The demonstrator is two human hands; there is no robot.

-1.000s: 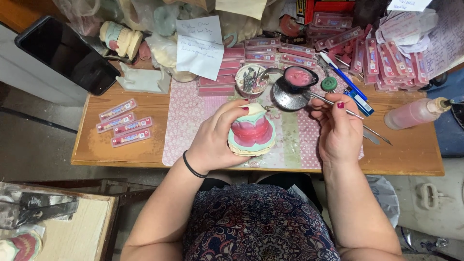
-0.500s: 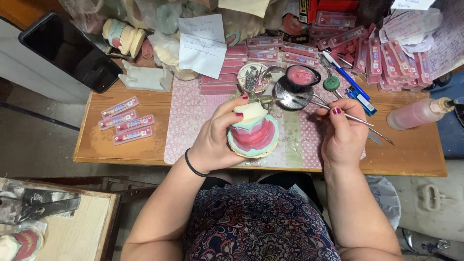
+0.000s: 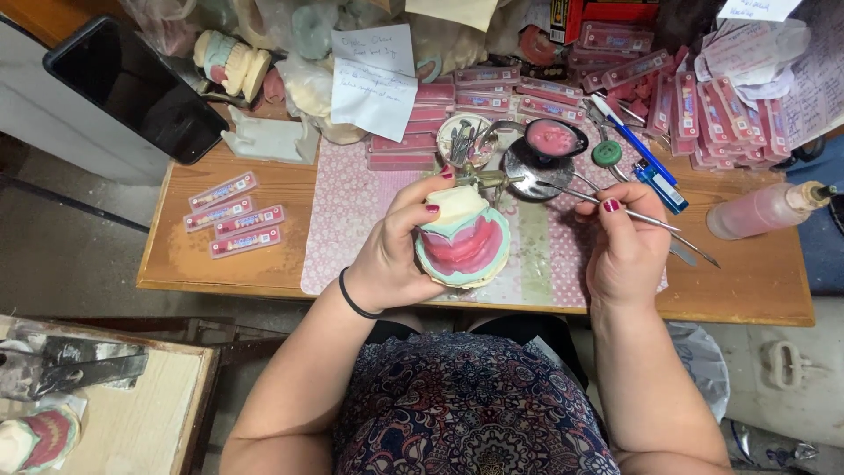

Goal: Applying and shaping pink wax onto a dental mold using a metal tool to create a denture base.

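My left hand (image 3: 396, 246) grips a plaster dental model (image 3: 463, 239) with pink wax gums and a pale green base, held tilted above a pink patterned mat (image 3: 338, 224). My right hand (image 3: 622, 248) pinches a thin metal wax instrument (image 3: 615, 211), its tip reaching left toward a small metal burner (image 3: 519, 180) just beyond the model. A second metal tool lies under the hand toward the right.
A wooden table (image 3: 756, 281) carries stacked pink tooth-card boxes (image 3: 479, 97), a pink wax dish (image 3: 552, 139), a cup of burs (image 3: 463, 141), a blue lighter (image 3: 658, 186), a pink-liquid bottle (image 3: 763, 209), paper notes (image 3: 374, 75), four tooth cards (image 3: 233, 215), other plaster models (image 3: 230, 57), a dark tablet (image 3: 132, 88).
My left hand tipped the model so its pink wax faces up more. My right hand moved the instrument's tip left toward the burner. The view shifted slightly.
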